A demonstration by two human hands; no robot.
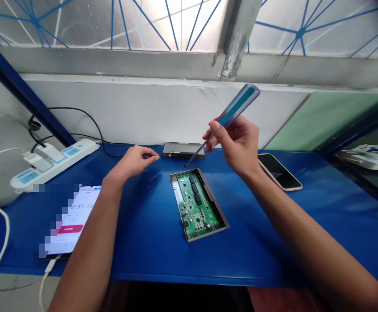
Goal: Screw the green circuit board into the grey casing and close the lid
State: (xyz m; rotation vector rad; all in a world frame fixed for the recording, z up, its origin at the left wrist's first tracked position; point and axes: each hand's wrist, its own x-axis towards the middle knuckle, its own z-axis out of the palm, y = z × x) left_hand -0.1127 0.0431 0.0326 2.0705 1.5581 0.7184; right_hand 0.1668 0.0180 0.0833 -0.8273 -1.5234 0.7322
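Right hand (pixel 236 145) pinched firmly around a screwdriver (pixel 237 106), tip just above the blue table (pixel 150 251). Left hand (pixel 132 162) half-curled, empty, near small screws (pixel 151 181). Circuit board (pixel 197 206) in a metal tray (pixel 213 197) mid-table; metal cover (pixel 183 150) beyond.

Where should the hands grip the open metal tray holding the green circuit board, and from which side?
Best pinch the metal tray's long raised side walls from above: it lies flat and open, so the rims stand clear and fingers stay off the circuit board.
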